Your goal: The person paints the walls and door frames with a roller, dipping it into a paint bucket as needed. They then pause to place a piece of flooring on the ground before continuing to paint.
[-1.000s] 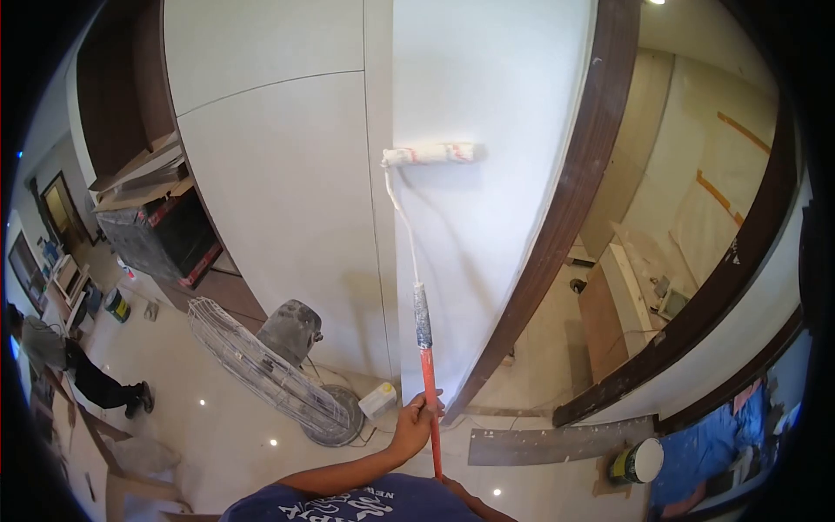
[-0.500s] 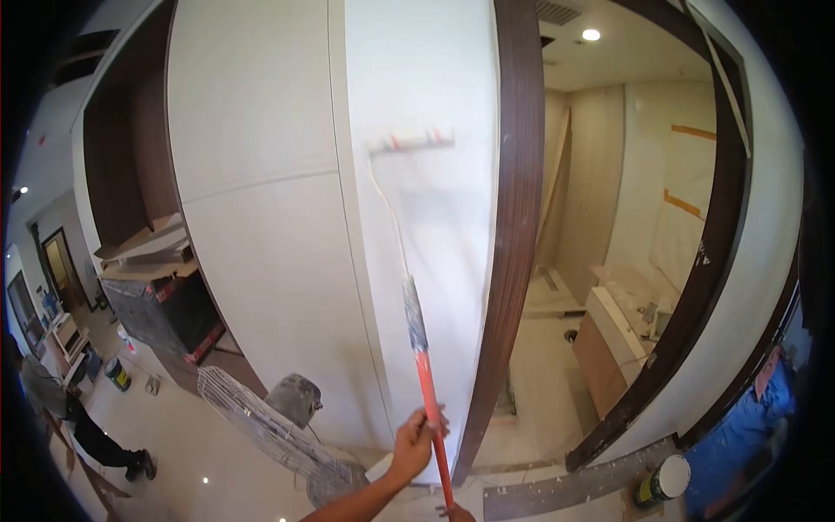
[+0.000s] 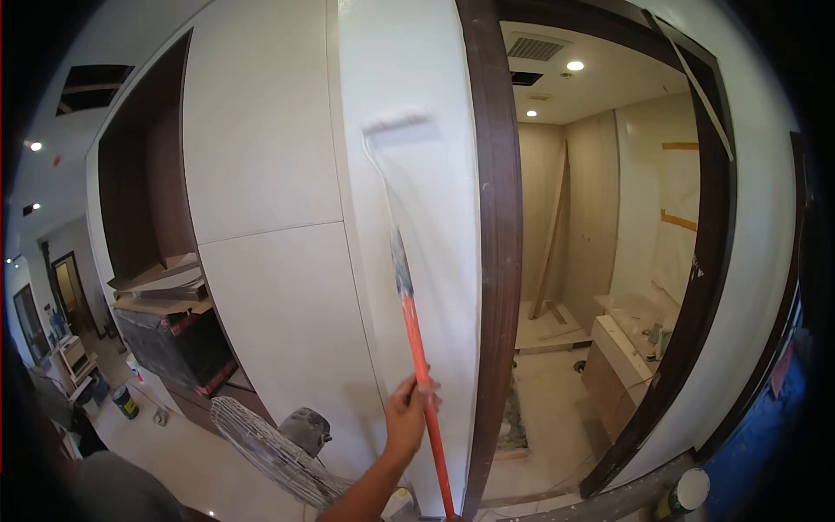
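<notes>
A paint roller (image 3: 402, 127) lies against the white wall strip (image 3: 435, 217) between the pale panels and the dark door frame. Its bent wire runs down to a long red pole (image 3: 413, 335) with a grey wrapped upper end. My left hand (image 3: 409, 413) is closed around the pole at mid-length. At the bottom edge, only a sliver of my right hand (image 3: 454, 518) shows at the pole's lower end, its fingers hidden.
A floor fan (image 3: 270, 448) stands at lower left, below a black box (image 3: 174, 339) in a shelf niche. Right of the wall strip is a dark door frame (image 3: 497, 261). A paint bucket (image 3: 687, 494) sits at lower right. Another person's grey clothing (image 3: 122, 491) shows at lower left.
The roller has moved slightly up along the wall, and my left hand has risen with the pole. My right hand has dropped almost out of view. The other person appears nearer at lower left.
</notes>
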Action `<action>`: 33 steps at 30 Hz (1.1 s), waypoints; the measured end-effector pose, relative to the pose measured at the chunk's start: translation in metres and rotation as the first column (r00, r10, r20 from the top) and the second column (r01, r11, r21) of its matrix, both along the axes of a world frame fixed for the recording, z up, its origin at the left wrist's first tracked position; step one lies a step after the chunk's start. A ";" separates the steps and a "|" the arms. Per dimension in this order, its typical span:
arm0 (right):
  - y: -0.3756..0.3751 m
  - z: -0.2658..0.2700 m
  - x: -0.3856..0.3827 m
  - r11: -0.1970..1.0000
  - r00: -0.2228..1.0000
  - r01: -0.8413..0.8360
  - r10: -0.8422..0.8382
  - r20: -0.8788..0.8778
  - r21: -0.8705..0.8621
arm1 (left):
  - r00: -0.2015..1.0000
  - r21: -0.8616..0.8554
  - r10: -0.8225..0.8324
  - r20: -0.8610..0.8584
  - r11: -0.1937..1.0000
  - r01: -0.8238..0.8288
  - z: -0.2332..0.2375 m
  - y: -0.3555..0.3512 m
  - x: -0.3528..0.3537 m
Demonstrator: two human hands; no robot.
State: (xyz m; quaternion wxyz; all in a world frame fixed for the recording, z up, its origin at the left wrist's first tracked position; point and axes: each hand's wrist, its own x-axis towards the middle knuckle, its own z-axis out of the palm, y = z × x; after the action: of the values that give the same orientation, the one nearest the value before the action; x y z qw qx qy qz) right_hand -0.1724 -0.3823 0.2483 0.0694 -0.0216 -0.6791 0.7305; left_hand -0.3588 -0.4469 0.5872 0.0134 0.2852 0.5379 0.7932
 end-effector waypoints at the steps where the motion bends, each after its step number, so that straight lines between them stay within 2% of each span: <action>1: -0.002 0.026 -0.007 0.999 1.000 -0.012 0.012 0.014 -0.035 | 1.000 0.020 0.017 -0.016 1.000 -0.017 0.020 0.000 -0.004; 3: -0.012 0.069 -0.018 0.994 0.998 -0.037 0.042 0.038 -0.105 | 0.997 0.061 0.054 -0.052 0.997 -0.051 0.059 -0.002 -0.008; 6: -0.025 0.079 -0.046 0.984 0.987 -0.084 0.061 -0.150 -0.154 | 0.983 0.092 0.121 -0.140 0.990 -0.109 0.114 -0.005 -0.014; 7: -0.029 0.125 -0.043 0.986 0.991 -0.063 0.044 -0.125 -0.153 | 0.973 0.122 0.132 -0.192 0.986 -0.110 0.132 -0.004 -0.010; 8: -0.031 0.146 -0.050 0.989 0.986 -0.036 0.011 -0.165 -0.147 | 0.960 0.153 0.144 -0.241 0.982 -0.109 0.145 -0.004 -0.006; 10: -0.034 0.177 -0.059 0.990 0.969 0.020 -0.054 -0.241 -0.141 | 0.929 0.128 0.187 -0.319 0.980 -0.154 0.160 -0.003 0.002; 13: -0.019 0.213 -0.074 0.998 0.993 0.007 0.000 -0.115 0.063 | 0.908 0.066 0.208 -0.364 0.978 -0.197 0.159 -0.005 0.003; 15: -0.012 0.215 -0.074 0.996 0.989 0.058 -0.048 -0.140 0.067 | 0.911 0.012 0.190 -0.365 0.980 -0.199 0.144 -0.005 0.001; 17: -0.005 0.183 -0.066 0.996 0.990 0.071 -0.064 -0.126 0.056 | 0.916 -0.028 0.163 -0.366 0.982 -0.186 0.124 -0.002 -0.002; 22: 0.007 0.045 -0.005 0.999 0.996 0.034 -0.033 -0.081 0.007 | 0.956 -0.073 0.081 -0.283 0.992 -0.106 0.069 0.007 0.006; 23: 0.004 0.028 0.016 0.990 0.997 0.054 -0.062 -0.055 -0.133 | 0.966 -0.077 0.063 -0.252 0.993 -0.085 0.055 0.007 0.009; 24: 0.004 0.010 0.033 0.992 0.992 0.113 -0.116 -0.053 -0.056 | 0.976 -0.104 0.033 -0.215 0.993 -0.056 0.033 0.007 0.012; 28: 0.014 -0.092 0.110 0.990 0.990 0.124 -0.117 0.084 -0.073 | 0.993 -0.192 -0.114 -0.011 0.975 0.110 -0.078 0.002 0.041; 29: 0.010 -0.100 0.134 0.982 0.956 0.183 -0.169 0.240 -0.039 | 0.985 -0.199 -0.160 0.063 0.965 0.169 -0.102 0.001 0.051; 30: 0.007 -0.118 0.155 0.969 0.945 0.238 -0.248 0.211 0.071 | 0.969 -0.197 -0.205 0.135 0.953 0.229 -0.124 0.000 0.061; 32: -0.004 -0.135 0.195 0.962 0.899 0.273 -0.263 0.349 0.022 | 0.927 -0.239 -0.280 0.248 0.910 0.339 -0.160 -0.007 0.077; 33: -0.012 -0.138 0.212 0.952 0.873 0.294 -0.305 0.380 0.089 | 0.912 -0.247 -0.311 0.268 0.893 0.377 -0.182 -0.010 0.082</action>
State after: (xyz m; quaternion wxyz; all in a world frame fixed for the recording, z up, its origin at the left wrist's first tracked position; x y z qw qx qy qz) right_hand 0.0395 -0.3941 0.1106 0.0458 -0.2702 -0.6777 0.6823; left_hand -0.2764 -0.4569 0.4053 0.2562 0.2810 0.5853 0.7161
